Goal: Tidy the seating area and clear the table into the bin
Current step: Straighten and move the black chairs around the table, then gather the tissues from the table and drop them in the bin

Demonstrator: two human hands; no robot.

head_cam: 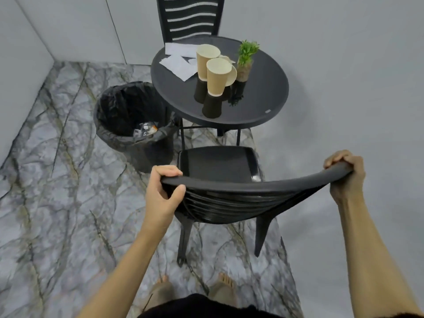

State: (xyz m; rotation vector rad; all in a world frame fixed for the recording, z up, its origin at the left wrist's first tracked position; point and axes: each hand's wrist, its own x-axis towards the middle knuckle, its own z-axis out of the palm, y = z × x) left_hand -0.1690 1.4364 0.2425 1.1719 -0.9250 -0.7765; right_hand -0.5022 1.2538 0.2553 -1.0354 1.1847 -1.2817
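Note:
A black chair (220,165) stands in front of me, its seat facing the round black table (259,104). My left hand (161,191) grips the left end of the chair's top rail, and my right hand (346,173) grips the right end. On the table stand two brown paper cups (216,76), with white paper napkins (179,60) behind them and a white lid or plate partly hidden beside them. A black bin (128,115) with a black liner sits left of the table, some rubbish inside.
A small green plant (245,63) in a pot stands on the table to the right of the cups. A second black chair (190,17) is behind the table against the wall. The grey wall runs close on the right. Marble floor spreads to the left.

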